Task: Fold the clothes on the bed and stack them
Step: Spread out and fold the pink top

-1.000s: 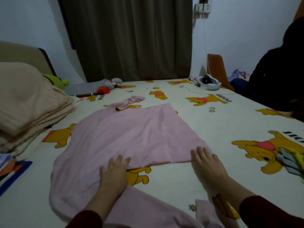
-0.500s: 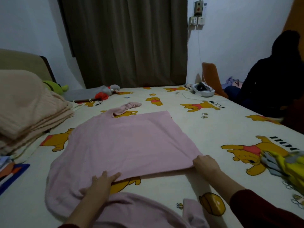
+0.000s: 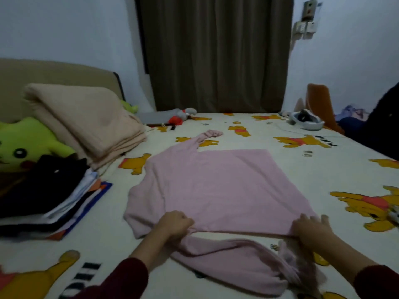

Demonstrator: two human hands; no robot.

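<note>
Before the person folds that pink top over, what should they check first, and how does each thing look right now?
1. Left hand grips the near edge of the pink top: ok.
2. Right hand holds the same edge: cannot tell, its fingers look only loosely bent.
3. Body of the top lies flat: ok.
4. Far sleeve tucked in: not ok, it sticks out beyond the body.
5. Near sleeve tidy: not ok, bunched up.
6. Stack of folded clothes ready to the left: ok.
</note>
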